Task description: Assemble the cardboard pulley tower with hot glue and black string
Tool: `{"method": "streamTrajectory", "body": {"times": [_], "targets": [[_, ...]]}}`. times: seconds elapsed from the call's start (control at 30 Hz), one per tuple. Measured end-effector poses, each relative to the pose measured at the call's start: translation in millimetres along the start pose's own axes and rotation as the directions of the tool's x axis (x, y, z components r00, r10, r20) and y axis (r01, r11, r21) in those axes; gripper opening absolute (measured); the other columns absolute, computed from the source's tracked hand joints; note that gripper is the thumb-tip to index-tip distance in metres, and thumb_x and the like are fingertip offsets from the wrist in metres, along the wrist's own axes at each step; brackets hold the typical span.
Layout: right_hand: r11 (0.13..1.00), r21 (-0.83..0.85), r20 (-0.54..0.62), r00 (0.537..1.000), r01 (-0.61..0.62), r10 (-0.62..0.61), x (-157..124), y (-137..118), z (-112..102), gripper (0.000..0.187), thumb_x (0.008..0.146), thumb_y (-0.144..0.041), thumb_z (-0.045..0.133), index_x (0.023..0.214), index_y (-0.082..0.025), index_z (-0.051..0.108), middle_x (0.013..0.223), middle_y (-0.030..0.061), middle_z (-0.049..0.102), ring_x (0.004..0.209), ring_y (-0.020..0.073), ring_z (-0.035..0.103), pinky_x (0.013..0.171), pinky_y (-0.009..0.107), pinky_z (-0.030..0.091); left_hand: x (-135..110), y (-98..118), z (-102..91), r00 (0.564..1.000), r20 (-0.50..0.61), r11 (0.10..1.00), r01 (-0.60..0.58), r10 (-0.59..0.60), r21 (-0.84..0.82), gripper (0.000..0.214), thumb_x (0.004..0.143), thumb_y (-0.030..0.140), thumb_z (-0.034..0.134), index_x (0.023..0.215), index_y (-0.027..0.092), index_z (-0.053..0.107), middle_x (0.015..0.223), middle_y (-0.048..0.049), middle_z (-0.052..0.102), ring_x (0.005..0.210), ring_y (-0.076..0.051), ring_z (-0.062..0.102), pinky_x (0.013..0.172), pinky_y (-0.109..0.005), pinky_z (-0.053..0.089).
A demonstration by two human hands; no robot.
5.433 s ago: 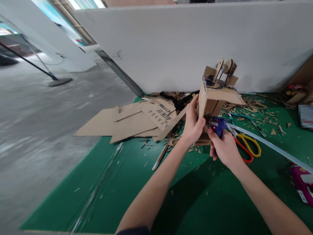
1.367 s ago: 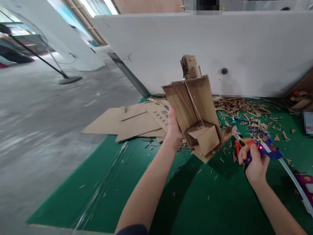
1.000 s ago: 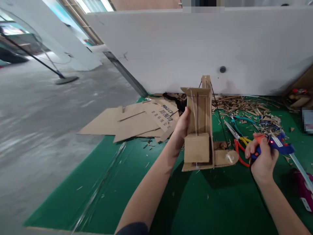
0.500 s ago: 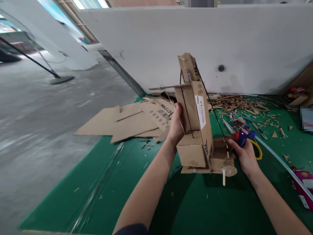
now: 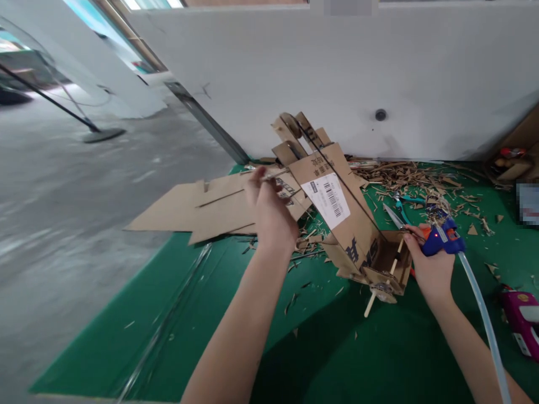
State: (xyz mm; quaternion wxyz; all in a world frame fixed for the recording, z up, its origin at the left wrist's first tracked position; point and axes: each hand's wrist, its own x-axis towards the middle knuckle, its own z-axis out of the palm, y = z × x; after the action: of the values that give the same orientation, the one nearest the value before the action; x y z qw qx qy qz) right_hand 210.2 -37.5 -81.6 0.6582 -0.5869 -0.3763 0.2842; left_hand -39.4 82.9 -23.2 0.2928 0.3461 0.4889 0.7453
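Cardboard model (image 5: 356,221): leaning to the left between the two hands; numbering one.
Left hand (image 5: 272,213): rising beside the model's upper left side, bending at the fingers; cannot tell whether pinching the thin bar reaching out there or only hovering near.
Right hand (image 5: 432,269): wrapping around one blue glue gun (image 5: 446,241) while bringing the thumb up to the outer edge of the model's tray (image 5: 389,252), at the lower right end.
Glue gun: showing one red light, carrying a fuzzy clump (image 5: 437,205) at the nose, trailing one long translucent glue stick (image 5: 480,306).
Model's parts: bearing one white barcode label (image 5: 328,199) on the near face, one dark cord (image 5: 351,191) running down to the tray, one pale wooden stick (image 5: 369,304) crossing the tray and poking through one round disc (image 5: 383,292).
Tools beyond the right hand: lying as one pair of scissors (image 5: 393,216), partly hiding behind the hand, and one pair of turquoise-handled pliers (image 5: 404,210).
Magenta device (image 5: 522,317): lying at the right edge, well apart from the model; numbering one.
Flat cardboard sheets (image 5: 223,210): overlapping behind the left hand; numbering several, hiding an exact count.
Scraps (image 5: 412,174): littering the green worktop (image 5: 357,365) along the white partition (image 5: 252,67); lying too thickly for counting.
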Motion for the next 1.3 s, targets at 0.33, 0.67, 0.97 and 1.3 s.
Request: {"method": "streamTrajectory", "body": {"times": [0.33,0.67,0.97,1.3], "targets": [[0.994,-0.089,-0.037,0.997,0.061,-0.065,-3,0,-3,0.026,0.074,-0.037,0.074,0.093,-0.018,0.071,0.099,0.0106,0.075,0.101,0.0271,0.070,0.098,0.049,0.053,-71,54,-17.6,0.911,0.359,0.953,-0.267,0.203,0.140,0.016,0.086,0.033,0.063,0.098,0.024,0.059,0.085,-0.0005,0.063,0.071,-0.012,0.057,0.058,-0.026,0.043],[0.926,-0.237,0.088,0.955,0.295,-0.282,-6,9,-7,0.026,0.086,-0.040,0.066,0.102,-0.021,0.069,0.106,0.0087,0.073,0.106,0.0228,0.067,0.099,0.041,0.052,-68,29,19.6,0.827,0.562,0.958,-0.135,-0.032,0.253,0.031,0.083,0.033,0.067,0.110,0.017,0.065,0.112,-0.0094,0.072,0.103,-0.025,0.068,0.089,-0.040,0.055],[0.991,-0.094,0.190,0.979,0.098,-0.079,-6,1,-20,0.031,0.086,-0.051,0.061,0.090,-0.020,0.061,0.072,0.0035,0.068,0.050,0.0132,0.058,0.051,0.028,0.053,-31,-8,43.8,0.844,0.532,0.992,-0.113,0.067,0.054,0.028,0.087,0.027,0.060,0.114,0.019,0.065,0.123,-0.0078,0.068,0.120,-0.025,0.061,0.106,-0.044,0.048],[0.866,-0.300,0.553,0.813,0.400,-0.184,-13,29,-27,0.021,0.080,-0.042,0.067,0.078,-0.023,0.059,0.054,-0.0037,0.058,0.042,0.0121,0.052,0.045,0.024,0.044,-16,-29,46.9,0.775,0.601,0.928,-0.345,0.196,0.142,0.027,0.089,0.030,0.058,0.114,0.019,0.065,0.116,-0.0061,0.071,0.113,-0.025,0.064,0.103,-0.045,0.050]]}}
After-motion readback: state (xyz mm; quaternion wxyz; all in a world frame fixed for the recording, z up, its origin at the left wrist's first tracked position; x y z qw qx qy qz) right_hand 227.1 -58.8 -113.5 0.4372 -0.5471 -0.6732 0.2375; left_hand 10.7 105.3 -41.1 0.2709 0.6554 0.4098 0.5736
